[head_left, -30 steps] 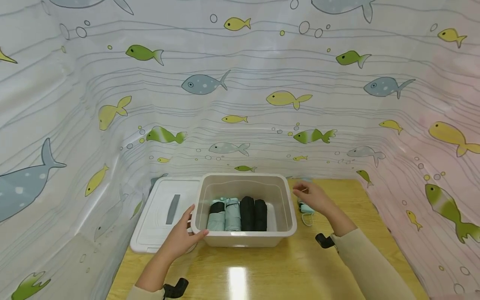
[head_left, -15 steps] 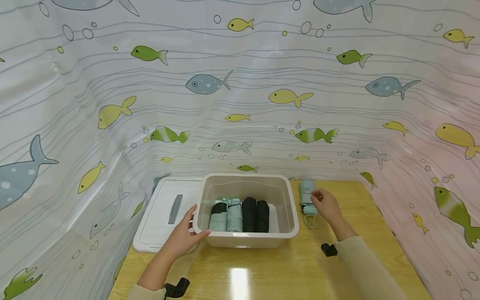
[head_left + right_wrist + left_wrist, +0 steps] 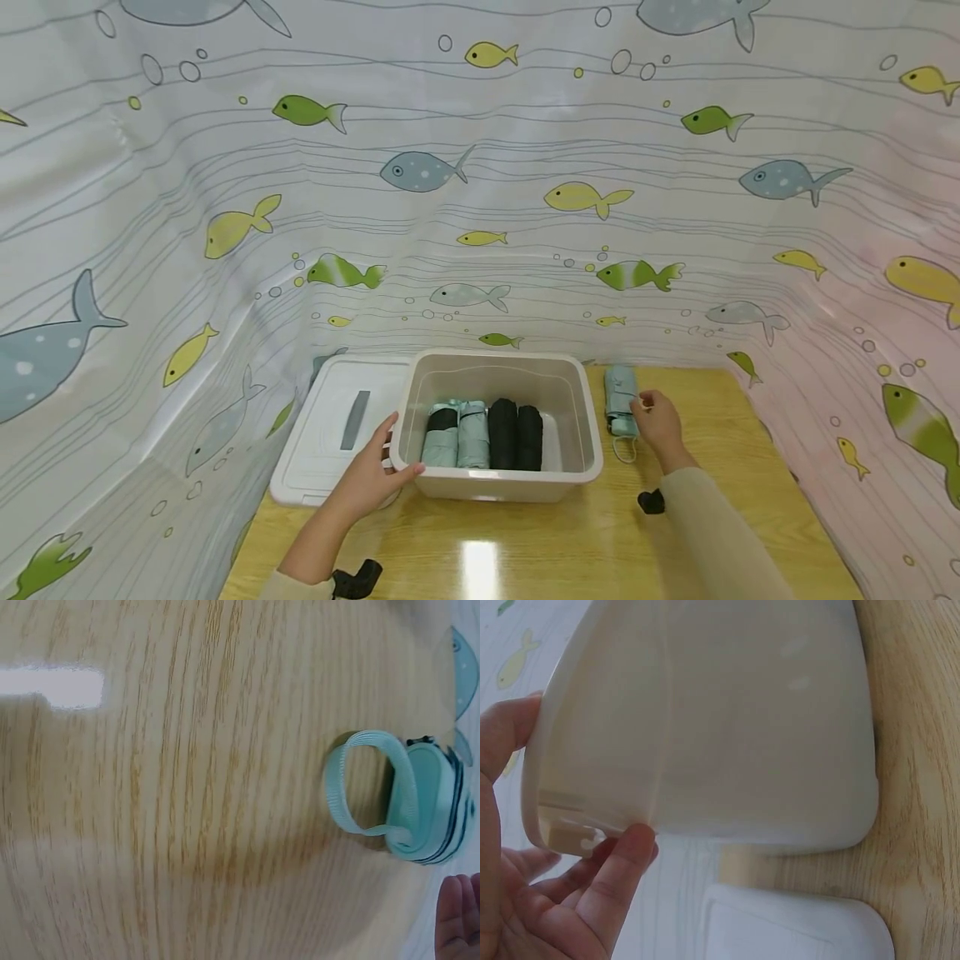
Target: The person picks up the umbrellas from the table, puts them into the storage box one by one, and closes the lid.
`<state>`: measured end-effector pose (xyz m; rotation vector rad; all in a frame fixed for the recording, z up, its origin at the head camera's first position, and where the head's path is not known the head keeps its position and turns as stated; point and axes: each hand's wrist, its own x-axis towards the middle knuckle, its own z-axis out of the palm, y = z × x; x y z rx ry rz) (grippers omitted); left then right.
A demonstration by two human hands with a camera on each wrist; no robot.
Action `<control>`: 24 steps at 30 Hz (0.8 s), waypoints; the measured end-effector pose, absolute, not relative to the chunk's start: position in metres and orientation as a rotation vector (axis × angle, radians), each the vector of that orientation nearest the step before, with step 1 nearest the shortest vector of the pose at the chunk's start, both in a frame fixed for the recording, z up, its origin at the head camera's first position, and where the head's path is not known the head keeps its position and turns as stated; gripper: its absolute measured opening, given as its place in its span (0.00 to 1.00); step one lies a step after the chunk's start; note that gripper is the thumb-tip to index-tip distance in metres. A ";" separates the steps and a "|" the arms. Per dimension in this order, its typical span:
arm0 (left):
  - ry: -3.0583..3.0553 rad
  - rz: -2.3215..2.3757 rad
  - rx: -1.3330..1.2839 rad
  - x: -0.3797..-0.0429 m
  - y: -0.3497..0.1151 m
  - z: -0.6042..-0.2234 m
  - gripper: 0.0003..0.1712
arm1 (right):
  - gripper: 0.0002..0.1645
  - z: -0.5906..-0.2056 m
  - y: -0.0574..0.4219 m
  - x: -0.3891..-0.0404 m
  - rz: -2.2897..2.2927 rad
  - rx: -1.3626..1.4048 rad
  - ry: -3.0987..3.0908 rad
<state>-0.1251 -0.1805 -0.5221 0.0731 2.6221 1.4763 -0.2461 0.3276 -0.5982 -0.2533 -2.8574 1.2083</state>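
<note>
My left hand (image 3: 369, 479) grips the left front corner of a cream plastic storage box (image 3: 495, 478). In the left wrist view its thumb lies at the rim and its fingers (image 3: 615, 881) press the outer wall. Inside the box stand two light-blue folded umbrellas (image 3: 472, 437) and two black rolled bundles (image 3: 503, 437), side by side. Right of the box, another light-blue folded umbrella (image 3: 620, 392) lies on the table, its wrist loop (image 3: 337, 787) toward me. My right hand (image 3: 662, 423) is at its right edge, fingertips together, seemingly pinching its pale closing strap; the fingertips' contact is small and partly hidden.
A white lid (image 3: 322, 450) with a grey handle lies left of the box, partly behind my left hand. The wooden table (image 3: 570, 550) meets a fish-patterned curtain (image 3: 510, 192) at the back and sides.
My right hand has moved from above the umbrella on the table to its right side, uncovering more of it. The left hand keeps its hold on the box; the view has shifted slightly.
</note>
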 end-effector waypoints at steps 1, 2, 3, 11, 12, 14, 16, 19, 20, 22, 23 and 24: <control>2.620 1.477 0.070 -0.125 -0.180 -0.522 0.61 | 0.29 -0.599 0.328 -0.246 1.206 -0.267 -2.869; 2.621 1.475 0.068 -0.125 -0.180 -0.522 0.61 | 0.29 -0.600 0.328 -0.247 1.209 -0.278 -2.874; 2.621 1.471 0.064 -0.125 -0.180 -0.522 0.61 | 0.30 -0.601 0.327 -0.247 1.215 -0.290 -2.878; 2.622 1.496 0.083 -0.125 -0.179 -0.521 0.60 | 0.37 -0.603 0.324 -0.254 1.320 -0.365 -2.886; 2.626 1.491 0.086 -0.125 -0.179 -0.521 0.60 | 0.38 -0.604 0.324 -0.255 1.339 -0.381 -2.884; 2.630 1.486 0.090 -0.125 -0.178 -0.521 0.60 | 0.40 -0.608 0.324 -0.258 1.344 -0.404 -2.891; 2.633 1.471 0.087 -0.125 -0.178 -0.521 0.60 | 0.42 -0.612 0.323 -0.260 1.336 -0.400 -2.893; 2.633 1.467 0.079 -0.124 -0.179 -0.521 0.60 | 0.45 -0.619 0.320 -0.262 1.282 -0.355 -2.907; 2.632 1.471 0.078 -0.124 -0.180 -0.521 0.60 | 0.46 -0.621 0.319 -0.263 1.264 -0.335 -2.910; 2.628 1.483 0.078 -0.124 -0.180 -0.521 0.60 | 0.47 -0.622 0.315 -0.262 1.236 -0.314 -2.910; 2.626 1.491 0.086 -0.125 -0.180 -0.521 0.60 | 0.47 -0.623 0.314 -0.261 1.228 -0.321 -2.908; 2.622 1.499 0.092 -0.125 -0.180 -0.521 0.60 | 0.47 -0.623 0.313 -0.260 1.227 -0.329 -2.904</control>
